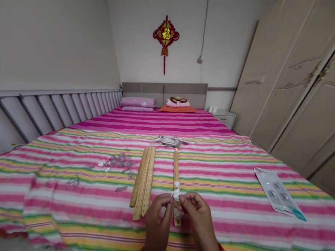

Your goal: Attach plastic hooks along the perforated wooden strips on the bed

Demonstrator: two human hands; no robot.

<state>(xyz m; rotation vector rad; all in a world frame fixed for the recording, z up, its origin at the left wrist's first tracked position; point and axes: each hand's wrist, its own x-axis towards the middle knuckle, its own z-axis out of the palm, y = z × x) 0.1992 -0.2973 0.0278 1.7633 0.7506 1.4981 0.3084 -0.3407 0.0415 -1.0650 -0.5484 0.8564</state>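
Note:
Over a single narrow wooden strip (176, 167) on the bed, a small white tag (176, 193) is pinched at the fingertips of both my hands. My left hand (159, 213) has thumb and forefinger closed at its left edge. From the right, my right hand (198, 213) closes on it the same way. Another white piece (177, 185) rests on the strip just beyond, and a small shiny item (177, 217) is on its near end. Several wooden strips with rows of small holes (144, 182) lie side by side left of my hands.
Small clear plastic bags (119, 160) are scattered at the left, with a loose thin tangle (73, 181) nearby. Beyond the strips lies a clear packet (169, 141). A blister pack (278, 195) lies at right. Striped bedding (95, 208) covers the bed; a slatted rail (50, 112) runs along its left.

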